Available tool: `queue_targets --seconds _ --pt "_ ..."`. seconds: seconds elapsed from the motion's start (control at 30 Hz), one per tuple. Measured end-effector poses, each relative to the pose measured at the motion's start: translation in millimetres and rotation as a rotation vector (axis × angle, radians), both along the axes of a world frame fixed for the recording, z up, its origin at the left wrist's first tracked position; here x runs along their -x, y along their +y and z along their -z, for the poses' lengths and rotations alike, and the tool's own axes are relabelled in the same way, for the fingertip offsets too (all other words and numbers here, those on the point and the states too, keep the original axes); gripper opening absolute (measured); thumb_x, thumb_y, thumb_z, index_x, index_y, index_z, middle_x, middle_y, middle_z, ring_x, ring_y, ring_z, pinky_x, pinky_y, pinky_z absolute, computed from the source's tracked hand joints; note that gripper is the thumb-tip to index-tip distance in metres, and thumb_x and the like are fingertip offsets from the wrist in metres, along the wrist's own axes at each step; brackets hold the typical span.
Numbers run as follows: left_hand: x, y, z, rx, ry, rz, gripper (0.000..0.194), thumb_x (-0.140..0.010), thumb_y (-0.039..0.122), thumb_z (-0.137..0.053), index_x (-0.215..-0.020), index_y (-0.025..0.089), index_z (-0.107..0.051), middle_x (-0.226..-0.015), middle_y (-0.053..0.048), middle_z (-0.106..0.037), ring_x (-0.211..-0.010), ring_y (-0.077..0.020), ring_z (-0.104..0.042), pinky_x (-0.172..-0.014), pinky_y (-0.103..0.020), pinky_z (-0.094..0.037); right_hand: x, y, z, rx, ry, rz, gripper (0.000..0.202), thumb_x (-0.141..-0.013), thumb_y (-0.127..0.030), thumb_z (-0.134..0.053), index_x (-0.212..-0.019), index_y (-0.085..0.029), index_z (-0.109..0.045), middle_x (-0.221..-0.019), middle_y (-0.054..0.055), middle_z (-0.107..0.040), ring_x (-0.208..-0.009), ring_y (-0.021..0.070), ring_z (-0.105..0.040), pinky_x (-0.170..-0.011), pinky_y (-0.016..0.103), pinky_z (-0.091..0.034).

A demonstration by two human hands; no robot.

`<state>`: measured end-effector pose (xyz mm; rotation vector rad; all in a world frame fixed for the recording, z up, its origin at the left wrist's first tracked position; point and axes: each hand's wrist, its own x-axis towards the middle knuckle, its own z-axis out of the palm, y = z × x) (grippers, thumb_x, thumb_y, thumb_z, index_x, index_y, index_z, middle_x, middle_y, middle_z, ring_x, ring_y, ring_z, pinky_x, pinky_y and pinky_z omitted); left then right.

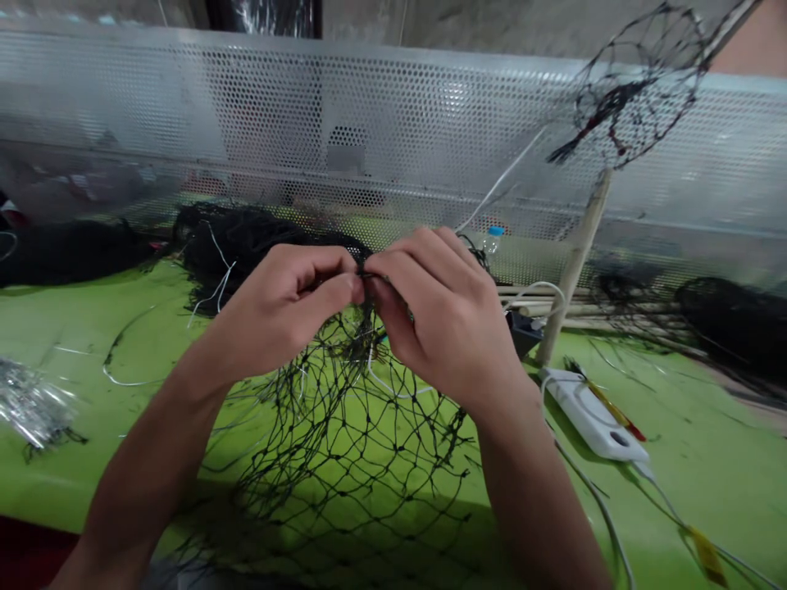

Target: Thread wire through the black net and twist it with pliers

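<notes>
A black knotted net [369,447] hangs from my fingers and spreads down over the green tabletop toward me. My left hand [286,307] pinches the net's gathered upper strands between thumb and forefinger. Close against it, my right hand [439,307] grips the same bunch, its fingertips nearly touching the left ones. The exact strands between the fingertips are too small to make out. Just below the hands, the net gathers into a dark tuft. A thin white cord [393,392] loops through the mesh under my right hand.
Black net bundles [246,238] lie behind my left hand. A white power strip [593,414] with cables sits at right, near an upright wooden stick [575,270]. Clear plastic strips [30,401] lie far left. A perforated metal panel [258,115] stands behind; a hoop net [639,90] hangs upper right.
</notes>
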<state>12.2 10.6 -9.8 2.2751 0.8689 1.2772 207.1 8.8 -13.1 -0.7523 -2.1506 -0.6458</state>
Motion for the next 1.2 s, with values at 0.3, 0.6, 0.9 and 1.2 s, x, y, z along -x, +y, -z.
queue_targets --seconds 0.3,0.6,0.9,1.2 --pt "3 6 7.0 -0.327 0.128 -0.199 0.005 -0.095 0.019 -0.061 -0.091 0.021 -0.064 -0.066 0.006 -0.049 -0.055 -0.0091 -0.039 -0.052 -0.024 -0.037 -4 0 0.2 -0.033 -0.031 0.036 0.016 -0.094 -0.013 -0.055 -0.105 -0.019 -0.064 -0.103 0.011 -0.067 -0.097 0.0277 -0.063 -0.079 0.043 -0.056" --pt "5 -2 2.9 -0.519 0.206 -0.212 0.006 -0.101 0.022 -0.059 -0.104 0.024 -0.064 -0.085 0.0 -0.062 -0.071 -0.0135 -0.056 -0.068 -0.029 -0.047 -8 -2 1.5 -0.221 0.006 0.096 0.012 -0.098 -0.013 -0.057 -0.097 -0.021 -0.066 -0.095 0.004 -0.074 -0.079 0.0163 -0.068 -0.061 0.029 -0.049" --pt "4 -3 1.7 -0.438 0.164 -0.184 0.007 -0.098 0.021 -0.062 -0.094 0.02 -0.068 -0.077 0.003 -0.066 -0.062 -0.0094 -0.054 -0.06 -0.024 -0.043 -13 -3 -1.6 -0.231 -0.042 0.011 0.008 -0.099 -0.018 -0.063 -0.105 -0.019 -0.069 -0.1 0.004 -0.077 -0.085 0.0165 -0.073 -0.063 0.028 -0.051" --pt "7 -3 0.3 -0.499 0.124 -0.169 0.007 -0.095 0.021 -0.069 -0.09 0.019 -0.073 -0.061 0.007 -0.061 -0.049 -0.0055 -0.046 -0.048 -0.021 -0.036 -18 6 1.7 -0.299 -0.014 -0.137 0.016 -0.096 -0.019 -0.072 -0.112 -0.017 -0.071 -0.101 0.006 -0.08 -0.088 0.0188 -0.076 -0.075 0.029 -0.06"
